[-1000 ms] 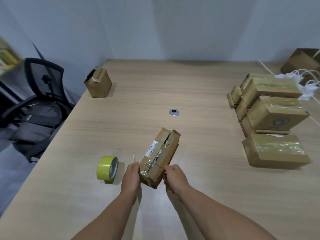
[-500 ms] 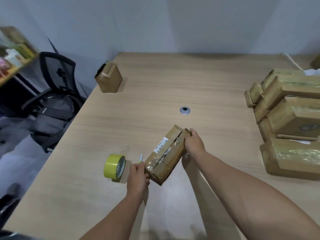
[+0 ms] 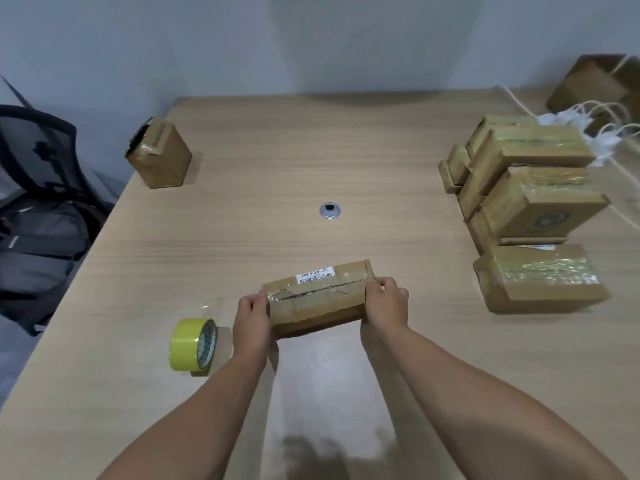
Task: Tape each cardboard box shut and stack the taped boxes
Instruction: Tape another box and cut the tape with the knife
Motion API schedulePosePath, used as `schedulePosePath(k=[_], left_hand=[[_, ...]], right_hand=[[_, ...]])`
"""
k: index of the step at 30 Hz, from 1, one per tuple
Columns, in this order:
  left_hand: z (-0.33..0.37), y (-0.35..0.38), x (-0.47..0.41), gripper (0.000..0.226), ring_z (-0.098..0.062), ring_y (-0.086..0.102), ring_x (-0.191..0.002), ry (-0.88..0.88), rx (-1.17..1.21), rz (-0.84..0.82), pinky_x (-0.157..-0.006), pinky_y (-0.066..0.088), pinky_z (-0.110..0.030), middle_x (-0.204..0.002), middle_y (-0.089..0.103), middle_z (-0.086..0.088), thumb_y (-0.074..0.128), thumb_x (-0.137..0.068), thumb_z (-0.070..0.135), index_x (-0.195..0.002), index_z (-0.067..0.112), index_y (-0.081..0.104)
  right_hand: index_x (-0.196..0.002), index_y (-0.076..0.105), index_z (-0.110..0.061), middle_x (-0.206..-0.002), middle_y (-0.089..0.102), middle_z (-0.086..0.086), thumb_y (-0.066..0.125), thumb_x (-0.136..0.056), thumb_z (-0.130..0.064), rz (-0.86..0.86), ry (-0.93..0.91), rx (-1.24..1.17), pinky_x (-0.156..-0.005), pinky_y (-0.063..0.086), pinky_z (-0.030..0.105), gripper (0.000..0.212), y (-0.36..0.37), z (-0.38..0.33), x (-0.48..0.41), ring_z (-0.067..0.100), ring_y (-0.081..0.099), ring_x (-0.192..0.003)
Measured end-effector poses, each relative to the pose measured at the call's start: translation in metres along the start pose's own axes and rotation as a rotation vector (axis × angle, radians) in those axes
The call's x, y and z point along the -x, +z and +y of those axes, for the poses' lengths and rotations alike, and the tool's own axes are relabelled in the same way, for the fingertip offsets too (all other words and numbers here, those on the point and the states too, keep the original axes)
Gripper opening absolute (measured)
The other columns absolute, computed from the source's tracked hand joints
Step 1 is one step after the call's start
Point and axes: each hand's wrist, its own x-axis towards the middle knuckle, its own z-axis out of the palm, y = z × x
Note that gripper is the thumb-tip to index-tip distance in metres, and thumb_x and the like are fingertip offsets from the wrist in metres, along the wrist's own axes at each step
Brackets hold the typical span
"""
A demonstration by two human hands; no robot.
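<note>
"Cardboard box (image 3: 317,299) sits by the worktop's (image 3: 277,161) near edge, its cracked seam facing up. What makes this step go well?"
"Squeeze the flaps flush, then run tape (image 3: 192,344) along the whole seam."
"And the hands?"
"Left hand (image 3: 251,315) grips the left end and right hand (image 3: 386,303) the right end. Fingers curl over the top, forearms reach forward."

- Both ends of the cardboard box (image 3: 317,299) are lying hidden under the left hand (image 3: 251,318) and right hand (image 3: 386,303) gripping them.
- The label (image 3: 315,274) on it is showing print too small to read surely.
- In the stack of taped boxes (image 3: 530,188), upper boxes are hiding lower ones; count uncertain.
- The office chair (image 3: 31,140) is running off the left edge.
- The brown box (image 3: 602,84) and white cords (image 3: 609,133) are being cut by the right edge.
</note>
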Motion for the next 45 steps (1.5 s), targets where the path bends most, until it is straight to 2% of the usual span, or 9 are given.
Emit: schedulePosePath(k=[6, 11, 17, 24, 28, 32, 37, 42, 45], left_hand=[[0.004, 0.006, 0.007, 0.027, -0.018, 0.054, -0.109, 0.098, -0.096, -0.102, -0.092, 0.043, -0.035, -0.118, 0.061, 0.004, 0.056, -0.096, 0.022, -0.123, 0.027, 0.058], [-0.001, 0.003, 0.010, 0.026, -0.021, 0.055, -0.107, 0.153, -0.263, -0.036, -0.091, 0.046, -0.036, -0.118, 0.061, 0.002, 0.053, -0.100, 0.022, -0.125, 0.027, 0.056], [0.002, 0.000, 0.010, 0.033, -0.027, 0.058, -0.109, 0.170, -0.391, -0.032, -0.097, 0.049, -0.043, -0.120, 0.063, -0.003, 0.053, -0.099, 0.029, -0.132, 0.023, 0.055], [0.005, -0.005, 0.015, 0.047, -0.027, 0.057, -0.111, 0.132, -0.389, -0.047, -0.101, 0.046, -0.043, -0.118, 0.060, -0.001, 0.054, -0.099, 0.034, -0.144, 0.022, 0.048], [0.007, -0.011, 0.015, 0.050, -0.028, 0.054, -0.122, 0.135, -0.395, -0.047, -0.106, 0.041, -0.040, -0.134, 0.058, -0.006, 0.054, -0.100, 0.036, -0.146, 0.020, 0.046], [0.012, -0.018, 0.015, 0.049, -0.029, 0.056, -0.120, 0.143, -0.336, -0.024, -0.107, 0.043, -0.045, -0.133, 0.059, -0.005, 0.055, -0.099, 0.035, -0.145, 0.019, 0.047], [0.018, -0.035, 0.021, 0.042, -0.024, 0.055, -0.115, 0.178, -0.288, 0.058, -0.102, 0.042, -0.034, -0.131, 0.060, -0.005, 0.053, -0.100, 0.029, -0.140, 0.015, 0.052], [0.031, -0.064, 0.021, 0.031, -0.028, 0.060, -0.110, 0.146, -0.175, 0.160, -0.092, 0.046, -0.035, -0.118, 0.065, -0.003, 0.050, -0.098, 0.027, -0.127, 0.021, 0.060], [0.038, -0.091, 0.014, 0.032, -0.025, 0.058, -0.114, 0.178, -0.201, 0.229, -0.099, 0.045, -0.037, -0.120, 0.065, -0.005, 0.050, -0.098, 0.024, -0.128, 0.018, 0.060]], right_hand=[[-0.107, 0.049, -0.011, -0.123, 0.053, 0.010, 0.047, -0.104, -0.032, 0.036, 0.045, -0.041, -0.060, 0.030, 0.029, 0.021, -0.009, 0.023, 0.021, 0.022, 0.046, -0.091], [-0.102, 0.047, -0.011, -0.118, 0.055, 0.011, 0.048, -0.104, -0.029, 0.030, 0.062, -0.031, -0.056, 0.028, 0.021, 0.018, -0.010, 0.034, 0.034, 0.023, 0.046, -0.090], [-0.107, 0.052, -0.011, -0.124, 0.055, 0.013, 0.049, -0.104, -0.033, 0.040, 0.074, -0.069, -0.067, 0.031, 0.032, 0.022, -0.010, 0.031, 0.036, 0.024, 0.047, -0.094], [-0.146, 0.043, -0.014, -0.147, 0.038, 0.009, 0.047, -0.105, -0.036, 0.036, -0.029, 0.009, -0.086, 0.035, 0.029, 0.047, -0.011, 0.020, 0.039, 0.026, 0.051, -0.112], [-0.147, 0.041, -0.017, -0.150, 0.036, 0.007, 0.047, -0.103, -0.032, 0.067, -0.170, 0.124, -0.108, 0.039, 0.039, 0.047, -0.009, 0.011, 0.042, 0.029, 0.046, -0.130], [-0.144, 0.046, -0.016, -0.149, 0.039, 0.002, 0.044, -0.103, -0.026, 0.046, -0.370, 0.155, -0.109, 0.037, 0.035, 0.042, -0.004, -0.004, 0.052, 0.022, 0.043, -0.133], [-0.134, 0.057, -0.017, -0.135, 0.052, -0.003, 0.044, -0.105, -0.023, -0.097, -0.505, 0.097, -0.086, 0.032, 0.020, 0.033, 0.016, -0.019, 0.068, 0.011, 0.051, -0.113], [-0.115, 0.066, -0.012, -0.108, 0.061, -0.001, 0.047, -0.102, -0.018, -0.277, -0.529, 0.040, -0.082, 0.036, 0.024, 0.024, 0.051, -0.024, 0.083, 0.017, 0.055, -0.103], [-0.103, 0.068, -0.010, -0.094, 0.063, -0.001, 0.047, -0.100, -0.016, -0.381, -0.522, 0.040, -0.077, 0.040, 0.028, 0.022, 0.076, -0.031, 0.093, 0.020, 0.058, -0.094]])
